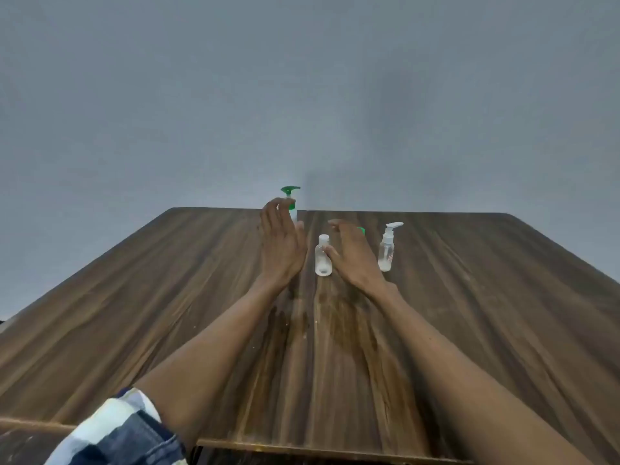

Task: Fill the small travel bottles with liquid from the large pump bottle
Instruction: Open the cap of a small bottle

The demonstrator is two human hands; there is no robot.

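left hand [280,243] fingers loosely spread, holding nothing, reaching round large pump bottle [292,201] just past its fingertips, likely to steady it | capped travel bottle [323,256] between both hands | right hand [352,255] open, empty | spray travel bottle [387,246] beside its fingers | count: one pump bottle, two travel bottles

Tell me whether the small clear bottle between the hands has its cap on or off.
On. The small clear bottle stands upright with its white cap seated on top.

A dark wood-grain table [469,330] stands against a plain grey wall [302,95].
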